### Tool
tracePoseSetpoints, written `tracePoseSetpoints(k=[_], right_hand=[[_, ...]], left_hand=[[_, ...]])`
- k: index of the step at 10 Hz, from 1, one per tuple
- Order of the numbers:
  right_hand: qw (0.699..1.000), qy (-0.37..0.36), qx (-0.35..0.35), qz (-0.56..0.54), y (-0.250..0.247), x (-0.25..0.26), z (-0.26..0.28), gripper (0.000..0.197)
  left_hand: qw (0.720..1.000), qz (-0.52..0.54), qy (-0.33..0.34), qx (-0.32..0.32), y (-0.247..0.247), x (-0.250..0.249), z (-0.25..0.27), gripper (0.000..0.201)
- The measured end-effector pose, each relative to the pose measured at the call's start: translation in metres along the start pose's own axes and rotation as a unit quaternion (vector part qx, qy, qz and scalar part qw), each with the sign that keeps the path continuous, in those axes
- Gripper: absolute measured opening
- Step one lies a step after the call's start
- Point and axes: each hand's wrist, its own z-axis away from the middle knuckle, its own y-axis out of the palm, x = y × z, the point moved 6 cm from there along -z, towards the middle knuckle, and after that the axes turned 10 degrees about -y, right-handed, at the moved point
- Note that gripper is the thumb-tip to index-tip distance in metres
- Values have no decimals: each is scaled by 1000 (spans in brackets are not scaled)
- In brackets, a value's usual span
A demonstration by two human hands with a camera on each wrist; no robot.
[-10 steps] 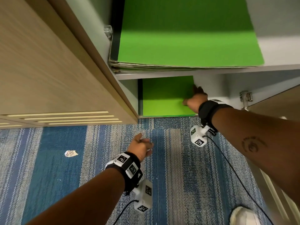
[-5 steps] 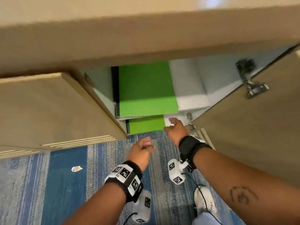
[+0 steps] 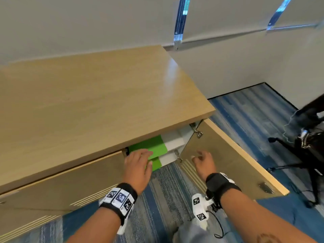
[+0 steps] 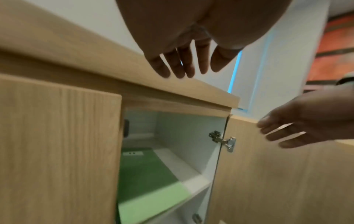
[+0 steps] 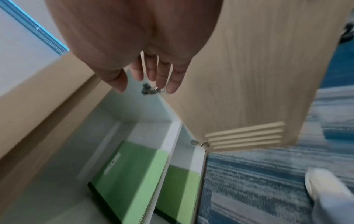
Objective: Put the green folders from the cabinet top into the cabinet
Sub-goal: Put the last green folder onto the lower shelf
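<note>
Green folders (image 3: 154, 148) lie stacked on the upper shelf inside the open cabinet, and another green folder (image 3: 156, 165) lies on the shelf below. The wrist views show the same stacks: upper folders (image 4: 149, 178) (image 5: 132, 171), lower folder (image 5: 180, 191). The wooden cabinet top (image 3: 87, 102) is bare. My left hand (image 3: 138, 163) hovers in front of the opening with fingers straight and holds nothing (image 4: 184, 66). My right hand (image 3: 203, 162) hangs in the air near the open right door (image 3: 228, 163), fingers relaxed and empty (image 5: 153, 80).
The left cabinet door (image 3: 61, 186) is closed beside the opening. Blue striped carpet (image 3: 166, 190) covers the floor, with my white shoe (image 5: 329, 191) on it. A black tripod and cables (image 3: 306, 151) stand at the right. A white wall (image 3: 245, 64) backs the cabinet.
My right hand has drawn out of the lower shelf and risen. My left hand has lifted to the opening. The view has risen from the shelves to above the cabinet top.
</note>
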Motion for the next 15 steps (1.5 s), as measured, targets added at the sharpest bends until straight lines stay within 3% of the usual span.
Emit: tracePoseSetpoints(k=[1, 2, 3, 4, 5, 7, 9, 11, 13, 14, 15], right_hand=[[996, 23, -45, 72, -42, -23, 0, 43], [986, 35, -88, 138, -76, -35, -13, 49], [966, 34, -111, 229, -101, -46, -32, 56], [947, 72, -90, 299, -118, -68, -42, 54], [944, 105, -61, 306, -123, -89, -47, 42], [937, 137, 21, 320, -124, -92, -61, 38], [972, 107, 92, 188, -84, -82, -50, 38], [972, 135, 155, 117, -39, -37, -34, 37], [960, 172, 216, -47, 19, 13, -36, 35], [949, 138, 283, -9, 38, 52, -43, 46], [946, 77, 292, 118, 42, 75, -52, 64]], left_hand=[[993, -115, -19, -29, -23, 9, -25, 51], [980, -184, -71, -15, -26, 25, -54, 65], [969, -215, -119, -15, -22, 30, -66, 66], [965, -229, -130, 5, -17, 27, -64, 68], [964, -231, -131, 13, -19, 25, -67, 73], [961, -232, -140, 51, -20, 25, -66, 74], [959, -234, -143, 64, -23, 20, -66, 86], [957, -224, -161, 90, -25, 17, -64, 118], [951, -230, -160, 132, -27, 17, -63, 137], [945, -240, -155, 159, -27, 18, -63, 144], [939, -256, -142, 182, -25, 19, -62, 153]])
